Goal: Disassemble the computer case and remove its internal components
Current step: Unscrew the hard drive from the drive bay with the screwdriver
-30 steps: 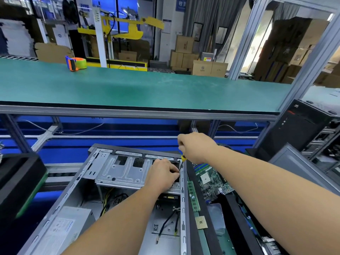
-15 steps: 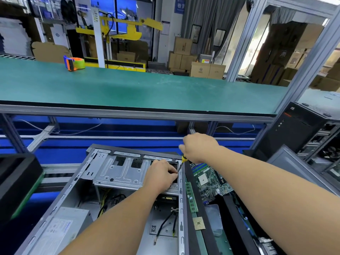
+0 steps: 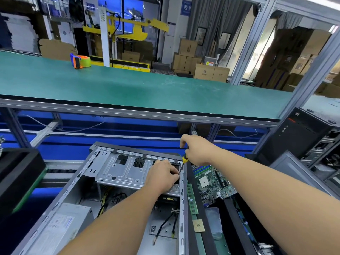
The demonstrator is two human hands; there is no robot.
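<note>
Head view looks down into an open grey steel computer case (image 3: 55, 208) lying on its side below a green-topped workbench (image 3: 128, 89); right hand (image 3: 197, 150) grips a yellow-and-black-handled screwdriver (image 3: 182, 163), tip at the case's right rail; left hand (image 3: 162, 176), fingers curled, holds the silver perforated drive bracket (image 3: 121, 173); a green motherboard (image 3: 211, 183) lies just right of the case.
</note>
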